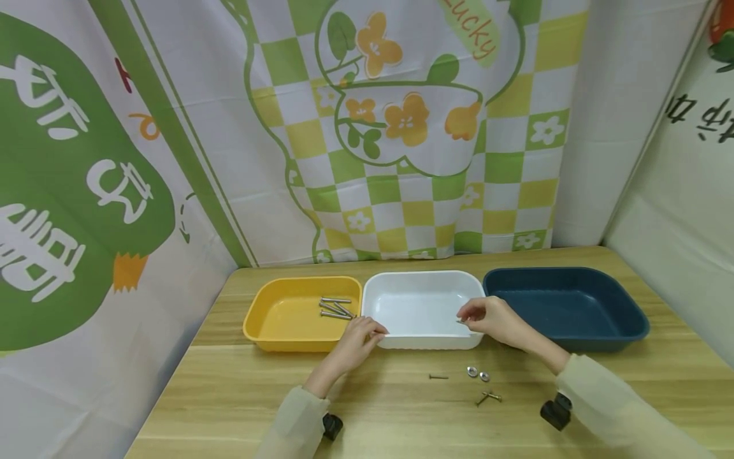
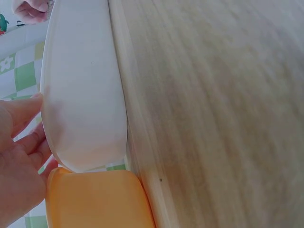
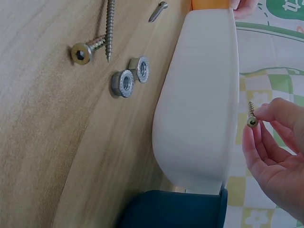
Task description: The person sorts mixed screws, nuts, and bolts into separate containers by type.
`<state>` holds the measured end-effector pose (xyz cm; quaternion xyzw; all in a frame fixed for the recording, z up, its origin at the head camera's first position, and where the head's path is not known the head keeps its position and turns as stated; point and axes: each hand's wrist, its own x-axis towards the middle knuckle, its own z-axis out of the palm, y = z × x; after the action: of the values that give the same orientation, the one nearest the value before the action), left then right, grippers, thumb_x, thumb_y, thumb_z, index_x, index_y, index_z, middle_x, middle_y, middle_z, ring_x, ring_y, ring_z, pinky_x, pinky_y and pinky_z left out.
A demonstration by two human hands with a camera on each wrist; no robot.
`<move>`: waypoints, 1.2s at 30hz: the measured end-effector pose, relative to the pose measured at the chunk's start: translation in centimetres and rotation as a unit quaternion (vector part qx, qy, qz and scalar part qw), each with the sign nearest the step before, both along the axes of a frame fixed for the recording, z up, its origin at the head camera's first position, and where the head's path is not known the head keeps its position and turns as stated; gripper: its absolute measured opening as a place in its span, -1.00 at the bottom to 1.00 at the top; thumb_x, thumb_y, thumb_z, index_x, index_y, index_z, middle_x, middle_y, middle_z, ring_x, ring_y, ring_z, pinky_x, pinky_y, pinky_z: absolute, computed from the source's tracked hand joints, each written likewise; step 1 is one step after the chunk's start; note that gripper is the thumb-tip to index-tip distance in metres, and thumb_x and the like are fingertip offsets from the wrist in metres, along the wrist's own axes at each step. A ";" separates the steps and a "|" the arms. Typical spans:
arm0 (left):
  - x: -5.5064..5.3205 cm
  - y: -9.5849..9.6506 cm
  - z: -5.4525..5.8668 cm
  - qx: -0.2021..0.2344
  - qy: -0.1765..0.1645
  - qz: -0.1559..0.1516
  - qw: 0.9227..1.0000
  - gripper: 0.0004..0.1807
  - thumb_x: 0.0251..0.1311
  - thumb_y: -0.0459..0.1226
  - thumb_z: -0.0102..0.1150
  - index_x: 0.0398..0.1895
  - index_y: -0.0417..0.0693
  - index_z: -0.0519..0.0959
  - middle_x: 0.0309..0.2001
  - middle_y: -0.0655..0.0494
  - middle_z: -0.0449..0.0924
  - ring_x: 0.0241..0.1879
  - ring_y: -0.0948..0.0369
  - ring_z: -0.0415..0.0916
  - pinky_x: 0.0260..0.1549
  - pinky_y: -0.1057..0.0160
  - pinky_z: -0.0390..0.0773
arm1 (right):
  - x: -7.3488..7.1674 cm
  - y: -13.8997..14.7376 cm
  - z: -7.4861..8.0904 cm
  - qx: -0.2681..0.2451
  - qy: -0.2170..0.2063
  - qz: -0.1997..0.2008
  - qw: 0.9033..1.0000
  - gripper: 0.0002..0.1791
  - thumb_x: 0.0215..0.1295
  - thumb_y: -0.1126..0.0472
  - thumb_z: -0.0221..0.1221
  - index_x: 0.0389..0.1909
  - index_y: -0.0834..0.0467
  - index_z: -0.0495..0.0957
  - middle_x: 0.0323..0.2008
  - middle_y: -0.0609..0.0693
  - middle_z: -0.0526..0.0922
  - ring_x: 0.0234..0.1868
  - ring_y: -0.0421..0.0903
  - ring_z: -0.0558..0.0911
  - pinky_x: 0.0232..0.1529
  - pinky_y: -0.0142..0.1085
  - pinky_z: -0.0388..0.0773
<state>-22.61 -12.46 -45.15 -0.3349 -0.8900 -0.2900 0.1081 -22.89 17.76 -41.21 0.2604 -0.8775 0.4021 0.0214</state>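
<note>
My right hand point(image 1: 487, 317) pinches a small brass-coloured screw point(image 3: 251, 115) between thumb and fingertips. It is over the front right part of the white tray point(image 1: 424, 342). The screw has a hex socket head and a threaded shank. Meanwhile my left hand point(image 1: 357, 339) rests its fingers on the white tray's front left rim. In the left wrist view its thumb and fingertips touch that rim. On the wooden table in front lie two flanged nuts point(image 3: 124, 83), a lone screw point(image 1: 438, 376) and two crossed screws point(image 1: 487, 398).
Left of the white tray stands a yellow tray point(image 1: 287, 345) with several long bolts point(image 1: 335, 308) in it. A dark blue tray point(image 1: 590, 342) adjoins on the right. Printed cloth point(image 1: 401, 210) hangs behind the wooden table point(image 1: 373, 414) and along its sides.
</note>
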 end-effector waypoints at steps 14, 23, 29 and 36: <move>-0.2 0.0 -0.1 -0.006 -0.001 0.000 1.000 -0.90 0.16 -0.33 0.05 -0.33 -0.13 0.56 -0.38 0.12 0.54 -0.31 0.21 0.40 -0.06 0.15 0.26 | 1.1 0.1 -0.1 -0.016 -0.017 0.020 1.000 -0.85 0.08 0.35 0.18 -0.31 0.32 0.56 -0.34 0.12 0.61 -0.41 -0.24 0.51 -0.39 -0.38 0.48; -0.2 -0.1 -0.1 -0.010 0.008 -0.002 1.000 -0.91 0.15 -0.34 0.05 -0.33 -0.12 0.55 -0.38 0.13 0.54 -0.32 0.23 0.39 -0.08 0.16 0.26 | 2.6 0.4 -0.4 -0.003 -0.019 0.040 0.999 -0.86 0.08 0.36 0.17 -0.32 0.32 0.56 -0.44 0.00 0.59 -0.45 -0.32 0.49 -0.41 -0.38 0.48; -0.2 0.0 -0.1 -0.011 -0.012 0.002 1.000 -0.90 0.15 -0.33 0.04 -0.32 -0.11 0.55 -0.38 0.12 0.54 -0.32 0.23 0.39 -0.04 0.16 0.24 | 3.6 0.7 -0.6 -0.010 -0.014 0.056 0.998 -0.85 -0.01 0.46 0.19 -0.35 0.36 0.56 -0.45 0.05 0.60 -0.45 -0.32 0.48 -0.43 -0.40 0.46; -0.2 -0.1 -0.2 -0.013 -0.001 -0.002 1.000 -0.90 0.16 -0.33 0.04 -0.32 -0.12 0.55 -0.38 0.14 0.54 -0.32 0.23 0.38 -0.05 0.15 0.25 | 4.7 0.9 -1.6 -0.005 -0.028 0.072 0.997 -0.85 -0.04 0.47 0.18 -0.37 0.35 0.55 -0.47 -0.03 0.58 -0.45 -0.35 0.46 -0.45 -0.42 0.45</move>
<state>-22.82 -12.52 -45.34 -0.3381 -0.8929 -0.2791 0.1024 -18.23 18.66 -42.83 0.3112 -0.8547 0.4143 -0.0310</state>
